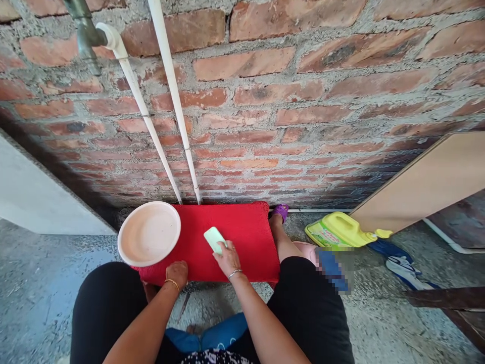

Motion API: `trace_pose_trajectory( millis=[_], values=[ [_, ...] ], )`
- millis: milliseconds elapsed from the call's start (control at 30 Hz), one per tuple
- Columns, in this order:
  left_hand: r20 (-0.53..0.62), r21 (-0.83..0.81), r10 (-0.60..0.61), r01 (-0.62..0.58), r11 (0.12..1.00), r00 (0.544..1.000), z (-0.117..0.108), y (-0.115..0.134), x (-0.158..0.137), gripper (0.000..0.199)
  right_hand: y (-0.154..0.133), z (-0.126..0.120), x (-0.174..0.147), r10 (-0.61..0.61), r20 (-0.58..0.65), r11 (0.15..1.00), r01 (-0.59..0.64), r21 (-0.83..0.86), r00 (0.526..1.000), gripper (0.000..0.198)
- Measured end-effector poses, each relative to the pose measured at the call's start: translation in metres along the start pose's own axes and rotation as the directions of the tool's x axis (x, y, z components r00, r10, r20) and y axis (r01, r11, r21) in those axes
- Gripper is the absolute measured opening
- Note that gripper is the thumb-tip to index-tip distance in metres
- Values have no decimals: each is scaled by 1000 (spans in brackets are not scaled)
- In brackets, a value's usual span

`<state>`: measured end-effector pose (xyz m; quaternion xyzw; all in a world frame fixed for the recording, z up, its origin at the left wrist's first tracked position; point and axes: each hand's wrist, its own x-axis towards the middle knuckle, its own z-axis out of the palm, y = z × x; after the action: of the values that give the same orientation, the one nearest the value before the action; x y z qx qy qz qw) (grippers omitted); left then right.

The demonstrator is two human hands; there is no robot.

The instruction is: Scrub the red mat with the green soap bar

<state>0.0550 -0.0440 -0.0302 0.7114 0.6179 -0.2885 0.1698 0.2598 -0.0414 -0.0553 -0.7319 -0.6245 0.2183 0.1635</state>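
Note:
A red cloth [231,217] lies spread over a low surface in front of me, between my knees. My right hand [229,259] is closed around one end of a pale green block [214,239] with rounded corners, resting on or just over the middle of the cloth. Its exact kind I cannot tell; the fingers cover part of it. At the cloth's near left edge, my left hand [177,273] is curled closed on the fabric, its fingertips hidden. A pale pink basin [149,233] stands on the cloth's left end, beyond my left hand.
A brick wall [261,96] rises behind the cloth, with white pipes [174,86] running down it. A grey-white panel [41,187] leans at left, a tan board [424,182] at right. A yellow jug [337,230] and shoes [407,273] lie on the wet concrete floor.

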Motion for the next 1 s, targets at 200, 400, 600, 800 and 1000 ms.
trace_pose_trajectory(
  millis=[200,400,600,800,1000],
  values=[
    [6,-7,-12,12,1000,1000,0,1,0,50,46,-16,9,301,-247,954,-291,77,921,37],
    [21,-6,-18,18,1000,1000,-1,0,0,56,22,5,3,20,-146,998,-12,60,989,38],
    [14,7,-10,9,1000,1000,-3,1,-2,56,40,-6,7,160,-171,986,-151,63,972,37],
    [11,4,1,-1,1000,1000,-4,1,-3,50,79,-32,9,339,-438,939,-329,101,833,29],
    [-13,19,29,-28,999,999,-4,-1,-5,46,47,-14,7,169,-244,984,-151,90,955,37]
  ],
)
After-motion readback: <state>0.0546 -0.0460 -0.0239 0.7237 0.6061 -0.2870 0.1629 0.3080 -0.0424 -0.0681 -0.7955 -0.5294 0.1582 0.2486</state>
